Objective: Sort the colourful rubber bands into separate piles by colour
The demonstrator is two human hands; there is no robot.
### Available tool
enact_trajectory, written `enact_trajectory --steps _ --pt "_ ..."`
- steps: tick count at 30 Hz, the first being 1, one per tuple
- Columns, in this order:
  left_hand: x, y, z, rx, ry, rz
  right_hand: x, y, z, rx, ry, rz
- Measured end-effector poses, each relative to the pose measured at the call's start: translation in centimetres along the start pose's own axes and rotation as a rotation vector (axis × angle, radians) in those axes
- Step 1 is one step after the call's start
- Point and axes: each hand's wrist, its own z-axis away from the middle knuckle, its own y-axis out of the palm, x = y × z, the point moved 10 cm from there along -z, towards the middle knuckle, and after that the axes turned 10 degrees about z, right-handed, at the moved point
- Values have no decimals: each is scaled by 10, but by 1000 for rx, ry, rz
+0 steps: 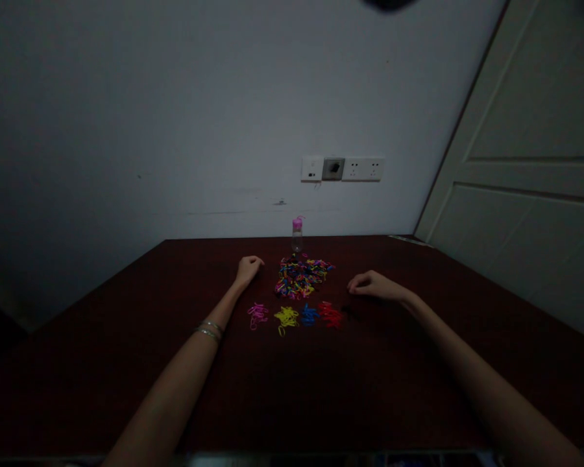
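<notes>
My left hand point(250, 268) rests on the table to the left of a mixed heap of small coloured rubber bands point(299, 277). Its fingers are curled in, and whatever they may hold is hidden. To the right of the heap, my right hand point(370, 285) has thumb and fingers pinched together; anything between them is too small to make out. Nearer me lie separate small piles of pink rubber bands point(257, 314), yellow rubber bands point(287, 316), blue rubber bands point(309, 315) and red rubber bands point(330, 314). Some dark, hard-to-see bands point(350, 312) lie beside the red ones.
Behind the heap stands a clear bottle point(297, 242) with a pink cap. All of this is on a dark reddish table point(282, 395) against a pale wall. Sockets point(363, 169) are set in the wall, and a panelled door point(525, 162) is at the right.
</notes>
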Motion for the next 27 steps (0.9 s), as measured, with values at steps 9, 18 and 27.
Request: enact_trajectory --steps 9,18,27 --pt "1 1 -3 21 8 -47 10 10 12 80 -21 -33" --pt "-3 0 0 -12 4 43 -10 6 6 -136 111 -105" --pt "-1 6 0 43 25 -8 -16 7 4 -163 122 -125"
